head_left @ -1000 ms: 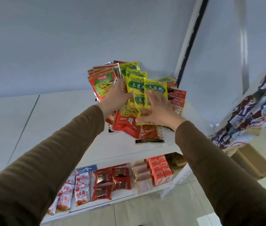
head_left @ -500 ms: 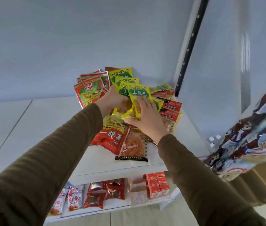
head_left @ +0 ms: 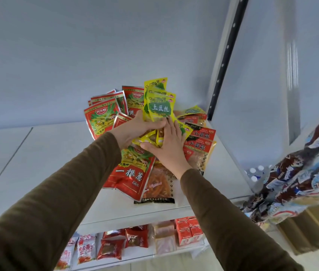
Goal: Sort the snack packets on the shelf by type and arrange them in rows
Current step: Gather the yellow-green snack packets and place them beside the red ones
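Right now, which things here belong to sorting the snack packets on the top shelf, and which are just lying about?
Part of the job:
yellow-green potato-shred packets, gripped by left hand, steadied by right hand
red scallion-picture packets
orange-red gluten-strip packets
white top shelf

Lying about:
snacks on lower shelf
patterned cloth
white-capped bottles

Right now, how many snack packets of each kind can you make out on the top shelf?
yellow packets: 5, with 3 fanned in the left hand
red green-onion packets: at least 6, as the stacked ones overlap
red-orange packets: at least 3
clear orange packet with a black strip: 1
Total: at least 15
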Demonstrator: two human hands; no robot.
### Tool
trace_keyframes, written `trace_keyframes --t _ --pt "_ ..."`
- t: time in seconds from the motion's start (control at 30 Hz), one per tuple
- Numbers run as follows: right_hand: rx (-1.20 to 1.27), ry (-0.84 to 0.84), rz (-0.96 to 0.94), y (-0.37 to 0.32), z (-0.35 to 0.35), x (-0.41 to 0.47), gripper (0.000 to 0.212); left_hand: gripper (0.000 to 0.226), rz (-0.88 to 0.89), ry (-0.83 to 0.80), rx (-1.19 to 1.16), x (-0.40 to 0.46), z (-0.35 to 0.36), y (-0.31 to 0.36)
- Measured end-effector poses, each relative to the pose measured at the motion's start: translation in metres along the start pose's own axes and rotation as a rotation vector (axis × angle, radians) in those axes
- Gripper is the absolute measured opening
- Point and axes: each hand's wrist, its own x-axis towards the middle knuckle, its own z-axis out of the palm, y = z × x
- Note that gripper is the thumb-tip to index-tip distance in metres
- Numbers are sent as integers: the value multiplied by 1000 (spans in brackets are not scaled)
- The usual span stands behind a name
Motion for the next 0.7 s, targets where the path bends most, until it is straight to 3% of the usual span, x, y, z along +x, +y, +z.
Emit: trace_keyframes --t 0.07,0.1,0.2,0.27,0.33,0.4,0.6,0.7 --pt "84 -66 -26 -4 0 1 122 119 18 7 -32 5 3 -4" --pt "168 -101 -21 -5 -1 0 124 111 22 15 -55 9 2 -6" --pt "583 -113 66 -4 -8 -1 112 95 49 51 -63 11 -1 -12" --pt "687 9 126 -3 -12 -1 98 87 81 70 -45 8 -3 -14" --pt "623 217 174 -1 -14 0 91 73 139 98 -63 7 -3 -15" --pt "656 323 229 0 -14 2 89 73 174 145 -119 6 -4 -14" --pt "935 127 354 -13 -21 19 91 70 244 84 -357 -9 -8 -12" --pt "923 20 378 -19 -20 25 99 50 276 86 -347 -16 -10 -8"
